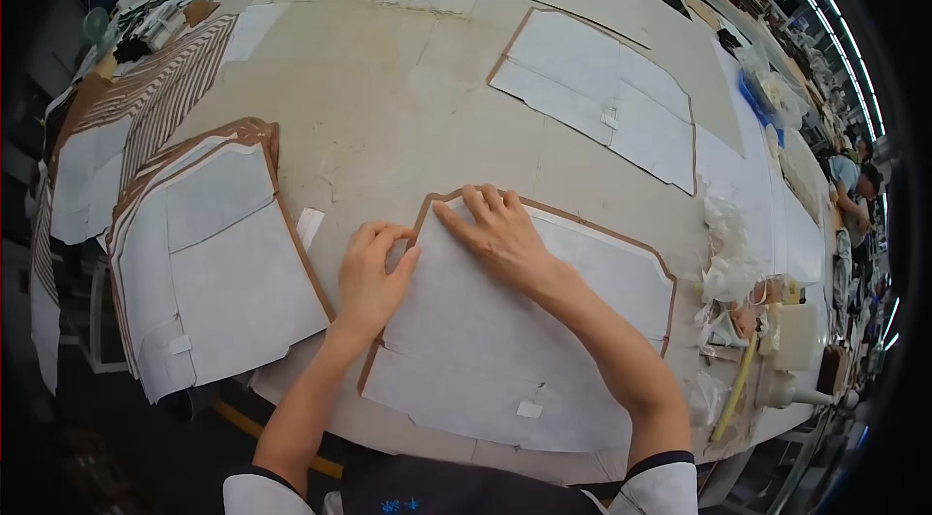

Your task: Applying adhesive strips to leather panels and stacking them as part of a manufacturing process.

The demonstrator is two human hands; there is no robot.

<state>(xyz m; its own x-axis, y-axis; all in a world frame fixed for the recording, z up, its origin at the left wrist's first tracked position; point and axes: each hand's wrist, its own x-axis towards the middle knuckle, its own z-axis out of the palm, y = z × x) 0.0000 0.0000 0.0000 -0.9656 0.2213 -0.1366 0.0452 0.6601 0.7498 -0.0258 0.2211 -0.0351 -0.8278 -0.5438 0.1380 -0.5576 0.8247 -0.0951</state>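
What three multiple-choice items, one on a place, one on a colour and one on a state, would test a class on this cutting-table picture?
1. Where does the stack of white, brown-edged panels lie?
A. left of both hands
B. right of both hands
C. under both hands

2. What colour edges the flat white pattern panel under the hands?
A. green
B. brown
C. black

3. How is the right hand?
A. clenched around a tool
B. lifted off the table
C. flat, fingers spread

Answers: 1 A, it lies at the table's left edge, beyond the left hand. 2 B, a brown border shows round it. 3 C, palm down on the panel.
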